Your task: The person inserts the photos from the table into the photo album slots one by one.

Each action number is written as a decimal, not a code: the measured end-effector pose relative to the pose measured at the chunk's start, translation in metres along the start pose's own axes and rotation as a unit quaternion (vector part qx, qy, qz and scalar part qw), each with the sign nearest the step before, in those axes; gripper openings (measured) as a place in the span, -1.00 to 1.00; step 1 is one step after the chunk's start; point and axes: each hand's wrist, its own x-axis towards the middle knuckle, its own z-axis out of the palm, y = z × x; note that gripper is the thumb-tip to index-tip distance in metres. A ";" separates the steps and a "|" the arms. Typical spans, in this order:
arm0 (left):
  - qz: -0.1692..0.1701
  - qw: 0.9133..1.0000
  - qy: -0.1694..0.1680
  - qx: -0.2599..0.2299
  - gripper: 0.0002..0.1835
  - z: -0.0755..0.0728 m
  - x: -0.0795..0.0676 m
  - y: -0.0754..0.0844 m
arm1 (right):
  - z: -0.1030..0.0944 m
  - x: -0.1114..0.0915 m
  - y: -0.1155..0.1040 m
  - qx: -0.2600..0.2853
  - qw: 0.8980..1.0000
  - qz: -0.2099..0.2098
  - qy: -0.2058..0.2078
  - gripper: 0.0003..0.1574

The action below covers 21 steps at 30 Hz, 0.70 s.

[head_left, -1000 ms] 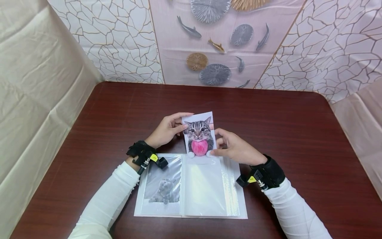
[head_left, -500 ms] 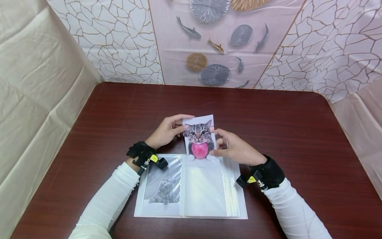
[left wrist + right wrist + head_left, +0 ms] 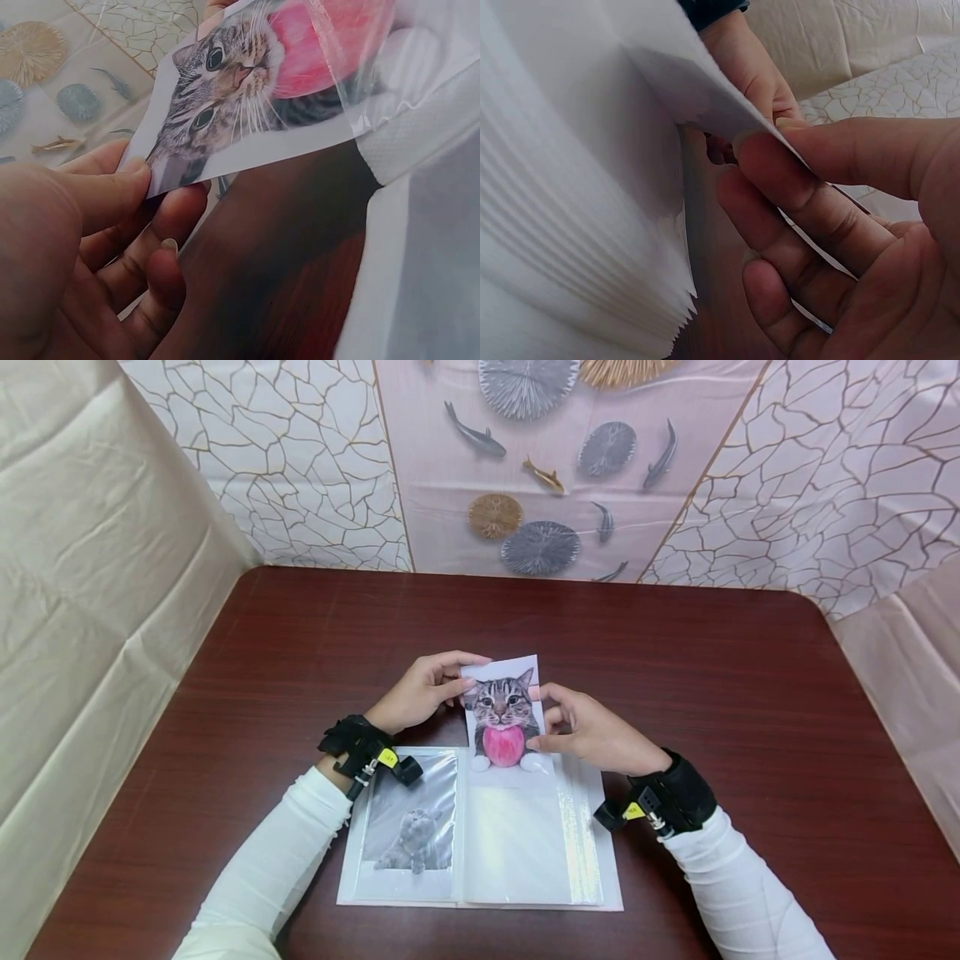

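Note:
A photo of a tabby cat with a pink ball (image 3: 504, 714) stands at the top of the open photo album's right page (image 3: 513, 843). Its lower part lies behind the pocket's clear film (image 3: 341, 71) in the left wrist view. My left hand (image 3: 420, 692) pinches the photo's upper left edge between thumb and fingers. At the page's top edge, my right hand (image 3: 596, 727) pinches the album page (image 3: 705, 94), thumb in front and fingers behind, beside the photo's lower right side. The photo's bottom edge is inside the pocket.
The left album page holds a picture of a grey kitten (image 3: 416, 839) under film. Several more pages (image 3: 577, 247) are stacked below. The album lies on a dark red wooden table (image 3: 712, 668), with a patterned cloth (image 3: 300, 460) behind and a cream cloth (image 3: 112, 610) at left.
The cat photo has slid down a little, deeper into the right page's pocket, with the left hand following it. The right hand and the album have stayed in place.

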 end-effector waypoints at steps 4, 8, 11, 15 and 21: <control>0.003 1.000 -0.004 0.008 -0.63 -0.001 0.000 0.000 | 0.000 0.000 0.000 0.002 1.000 0.001 -0.001 -0.23; 0.001 1.000 -0.007 0.011 -0.65 -0.001 0.000 0.000 | 0.000 -0.001 0.000 0.012 1.000 -0.001 -0.005 -0.31; -0.001 1.000 -0.009 0.004 -0.66 0.000 0.000 -0.001 | 0.000 -0.001 0.000 0.015 1.000 -0.004 -0.006 -0.33; -0.006 1.000 -0.012 -0.006 -0.68 0.001 0.000 -0.001 | 0.000 -0.001 0.000 0.013 1.000 -0.005 -0.004 -0.37; -0.009 1.000 -0.014 -0.001 -0.69 0.001 -0.001 0.000 | -0.001 -0.001 0.000 0.011 1.000 -0.003 -0.003 -0.32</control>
